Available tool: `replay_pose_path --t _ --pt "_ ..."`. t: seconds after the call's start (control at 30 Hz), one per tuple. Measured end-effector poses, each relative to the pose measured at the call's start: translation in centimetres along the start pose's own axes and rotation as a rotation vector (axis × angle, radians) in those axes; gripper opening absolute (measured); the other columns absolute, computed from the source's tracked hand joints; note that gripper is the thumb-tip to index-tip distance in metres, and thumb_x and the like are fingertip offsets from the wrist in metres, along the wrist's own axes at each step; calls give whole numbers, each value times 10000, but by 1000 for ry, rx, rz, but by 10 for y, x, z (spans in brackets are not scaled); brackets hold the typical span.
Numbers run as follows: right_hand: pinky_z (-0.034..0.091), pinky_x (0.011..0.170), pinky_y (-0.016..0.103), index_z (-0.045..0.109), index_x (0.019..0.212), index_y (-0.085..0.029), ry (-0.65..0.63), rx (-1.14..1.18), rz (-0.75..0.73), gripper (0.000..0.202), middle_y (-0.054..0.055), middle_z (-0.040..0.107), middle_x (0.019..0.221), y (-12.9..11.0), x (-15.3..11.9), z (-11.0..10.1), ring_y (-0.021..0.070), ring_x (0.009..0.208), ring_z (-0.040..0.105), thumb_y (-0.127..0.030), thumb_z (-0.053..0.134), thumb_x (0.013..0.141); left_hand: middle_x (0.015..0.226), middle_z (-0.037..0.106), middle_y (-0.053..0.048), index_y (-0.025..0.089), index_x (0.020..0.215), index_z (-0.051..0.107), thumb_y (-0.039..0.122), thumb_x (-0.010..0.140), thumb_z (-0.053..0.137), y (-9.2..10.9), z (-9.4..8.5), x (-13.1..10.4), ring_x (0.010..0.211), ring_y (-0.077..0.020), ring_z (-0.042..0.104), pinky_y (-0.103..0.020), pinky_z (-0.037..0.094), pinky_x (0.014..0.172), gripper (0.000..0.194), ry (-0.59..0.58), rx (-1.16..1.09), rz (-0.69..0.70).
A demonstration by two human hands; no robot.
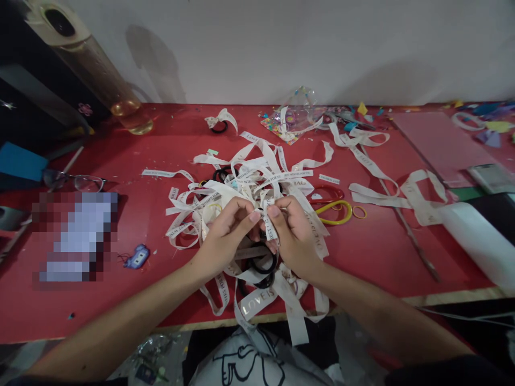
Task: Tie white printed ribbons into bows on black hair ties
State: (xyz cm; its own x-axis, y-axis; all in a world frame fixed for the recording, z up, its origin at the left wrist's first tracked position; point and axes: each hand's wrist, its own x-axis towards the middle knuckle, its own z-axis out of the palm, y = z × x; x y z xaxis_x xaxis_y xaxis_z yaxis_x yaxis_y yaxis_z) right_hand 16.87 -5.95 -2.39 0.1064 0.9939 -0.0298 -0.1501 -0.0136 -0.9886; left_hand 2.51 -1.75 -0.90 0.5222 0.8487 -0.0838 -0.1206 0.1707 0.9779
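Observation:
Both of my hands meet over a heap of white printed ribbons (pixel 189 212). Between the thumb and fingers of my left hand (pixel 227 230) and my right hand (pixel 298 230), a short white ribbon (pixel 271 221) with dark lettering is pinched, partly hidden by the fingertips. Just below the hands lie black hair ties (pixel 265 262) among the ribbons. A wider ribbon with gold letters (pixel 257 304) rests near the table's front edge. Right of my right hand are a yellow loop handle (pixel 337 213) and a red loop handle (pixel 332 194), their other ends covered by ribbon.
On the red table (pixel 378 252) stands a tall clear bottle (pixel 100 75) at the back left. Eyeglasses (pixel 86 182) and a small blue trinket (pixel 137 257) lie left. A ribbon-wrapped hair tie (pixel 219 123) and a plastic bag (pixel 300 107) sit behind; a thin stick (pixel 414 241) lies right.

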Motion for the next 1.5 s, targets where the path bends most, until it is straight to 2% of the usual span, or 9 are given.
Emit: replay_pose_path --t 0.1,0.27,0.47,0.63,0.73,0.9,1.07,1.17,1.5 --pt "341 351 229 442 870 -267 37 -60 4 285 -80 500 587 -2 1 -1 85 379 420 -521 531 962 792 601 34 208 955 487 366 925 634 -3 0 -1 723 -89 590 -205 488 689 218 -24 95 63" --pt "412 491 247 484 852 -256 119 -193 -79 267 -38 521 688 -4 2 -3 118 569 493 -493 535 965 936 629 10 238 1155 461 289 783 813 -11 -4 -7 761 -108 622 -223 513 697 514 -54 390 354" --pt "326 385 258 456 840 -266 39 -118 -4 300 -65 447 613 -3 1 -1 93 406 384 -530 528 961 909 658 10 224 1045 545 197 904 665 -7 -6 -6 804 -116 627 -218 485 719 187 -6 779 607" --pt "334 373 234 446 840 -261 8 -73 11 297 -88 413 513 -2 0 -1 91 375 402 -513 539 968 853 590 0 209 930 568 205 954 582 -4 -7 -4 746 -118 567 -221 425 652 28 1 910 655" --pt "349 374 214 450 848 -256 -2 -49 22 297 -95 421 497 -2 0 0 83 375 405 -513 538 969 842 558 2 203 871 568 178 968 541 -2 -7 -3 732 -110 545 -216 409 640 104 -41 859 573" --pt "352 351 189 418 829 -256 -11 37 56 335 -118 386 465 -4 1 1 71 344 376 -535 557 951 815 565 16 203 852 551 194 985 528 0 -8 -2 772 -108 555 -216 447 734 135 -55 638 481" --pt "347 350 171 439 834 -252 -48 18 56 309 -115 406 466 -3 0 0 65 348 380 -510 549 963 953 580 -28 201 892 567 194 965 539 1 -12 -3 831 -127 567 -241 459 749 78 -44 856 604" --pt "331 339 166 441 829 -253 -92 7 66 311 -116 400 463 -1 1 0 64 341 367 -514 543 964 906 589 -31 198 869 550 194 960 525 3 -15 -3 795 -134 564 -250 464 716 95 -87 916 652" --pt "299 301 146 395 826 -269 -199 257 211 367 -145 353 441 -10 -4 5 53 296 309 -562 600 910 766 610 -3 217 825 506 146 935 547 -2 -13 -2 726 -124 598 -245 482 652 137 -45 620 779"
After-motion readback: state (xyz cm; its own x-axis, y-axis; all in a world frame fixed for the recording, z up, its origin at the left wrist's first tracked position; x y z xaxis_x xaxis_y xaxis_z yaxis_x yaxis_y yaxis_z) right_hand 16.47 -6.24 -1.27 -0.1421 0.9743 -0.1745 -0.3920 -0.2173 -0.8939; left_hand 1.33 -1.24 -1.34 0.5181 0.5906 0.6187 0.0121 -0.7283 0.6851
